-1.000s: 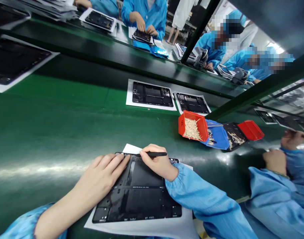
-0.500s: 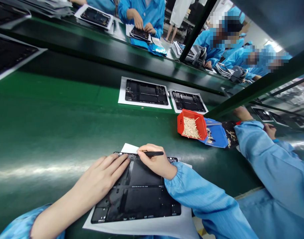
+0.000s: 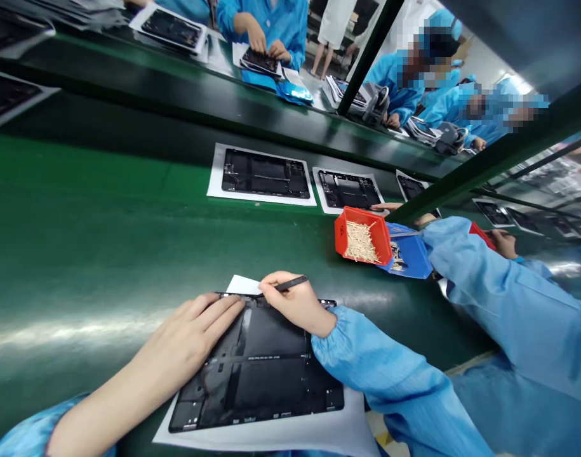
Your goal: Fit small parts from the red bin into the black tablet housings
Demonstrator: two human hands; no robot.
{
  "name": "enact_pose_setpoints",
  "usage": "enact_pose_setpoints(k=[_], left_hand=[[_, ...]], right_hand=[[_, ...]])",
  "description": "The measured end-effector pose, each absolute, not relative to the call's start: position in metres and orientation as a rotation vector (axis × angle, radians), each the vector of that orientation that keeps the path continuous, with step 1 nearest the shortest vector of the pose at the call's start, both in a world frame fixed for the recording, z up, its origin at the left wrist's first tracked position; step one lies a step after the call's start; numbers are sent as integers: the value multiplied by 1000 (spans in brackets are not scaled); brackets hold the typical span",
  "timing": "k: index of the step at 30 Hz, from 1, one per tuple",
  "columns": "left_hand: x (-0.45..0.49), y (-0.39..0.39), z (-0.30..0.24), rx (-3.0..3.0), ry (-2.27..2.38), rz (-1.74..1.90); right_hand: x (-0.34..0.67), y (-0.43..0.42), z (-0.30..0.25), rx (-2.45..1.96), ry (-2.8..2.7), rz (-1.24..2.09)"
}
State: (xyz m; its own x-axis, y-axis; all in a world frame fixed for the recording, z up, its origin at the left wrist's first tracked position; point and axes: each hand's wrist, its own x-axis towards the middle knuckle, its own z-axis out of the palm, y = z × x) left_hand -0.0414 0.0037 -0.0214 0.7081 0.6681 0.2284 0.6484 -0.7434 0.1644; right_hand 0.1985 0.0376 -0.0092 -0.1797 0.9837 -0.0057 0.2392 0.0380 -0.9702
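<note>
Fingers point(image 3: 214, 311) of the left hand point(image 3: 185, 336) pressed together and lying flat along the top edge of a black tablet back panel point(image 3: 256, 368), on a white paper sheet point(image 3: 266, 438). Right hand point(image 3: 294, 304) curled, fingertips pinching a slim black pick point(image 3: 290, 285), its lower tip near the panel's top edge, exact contact hard to make out. Well off to the right of those fingertips, a tilted red plastic bin point(image 3: 338, 235) full of pale slivers, and just beside it a blue tray point(image 3: 414, 257) with similar bits, partly under a co-worker's blue sleeve point(image 3: 485, 279).
</note>
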Motion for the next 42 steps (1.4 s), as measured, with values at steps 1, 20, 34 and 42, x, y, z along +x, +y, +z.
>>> enact_pose_setpoints(k=[1, 20, 34, 42], left_hand=[[-40, 4, -21, 2833, 1092, 422], [-32, 4, -12, 2985, 1105, 364], [-20, 1, -1, 3095, 1147, 339], [-22, 1, -5, 3058, 1188, 276]], right_hand=[[199, 38, -10, -1287, -1537, 1207], [198, 35, -2, -1304, -1684, 1034], [201, 32, -1, -1187, -1818, 885], [201, 34, 0, -1189, -1811, 888]])
